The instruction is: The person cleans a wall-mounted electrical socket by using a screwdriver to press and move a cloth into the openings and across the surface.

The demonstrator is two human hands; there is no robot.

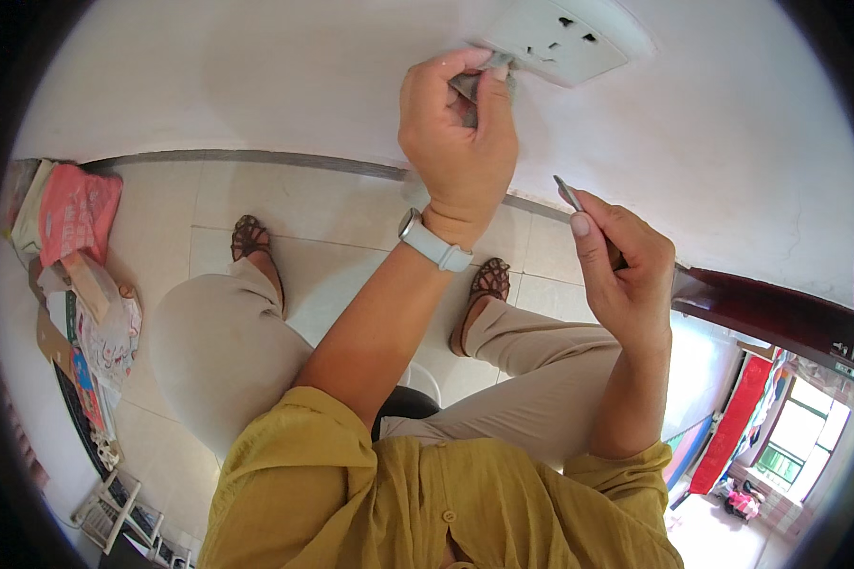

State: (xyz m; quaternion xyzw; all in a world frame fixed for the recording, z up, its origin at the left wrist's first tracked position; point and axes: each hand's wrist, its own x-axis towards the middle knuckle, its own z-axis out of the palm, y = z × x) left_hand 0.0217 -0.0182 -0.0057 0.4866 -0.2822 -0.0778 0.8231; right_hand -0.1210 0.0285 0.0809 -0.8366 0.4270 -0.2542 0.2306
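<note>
A white wall socket [561, 38] sits at the top of the frame, a bit right of the middle, on a plain white wall [256, 85]. It has small dark slots in its face. At its lower left corner the left hand [460, 133] pinches a small grey thing [488, 78] between thumb and fingers, and that grey thing touches the edge of the socket. I cannot tell just what the grey thing is, because the fingers cover most of it. The left wrist wears a pale watch [431, 242]. To the right and lower down, near the middle right of the frame, the right hand [621, 275] is curled shut around a thin metal tool [569, 194]. Only the tool's tip sticks out above the thumb, and it points up and left toward the wall. The two hands are near each other but do not touch. Below them are the person's knees in tan trousers [531, 365] and two feet in brown sandals [248, 237] on a pale tiled floor [341, 218]. A mustard yellow shirt [351, 493] fills the bottom of the frame. At the far left edge lies a pile of bags [76, 213] and papers, with a pink one on top.
</note>
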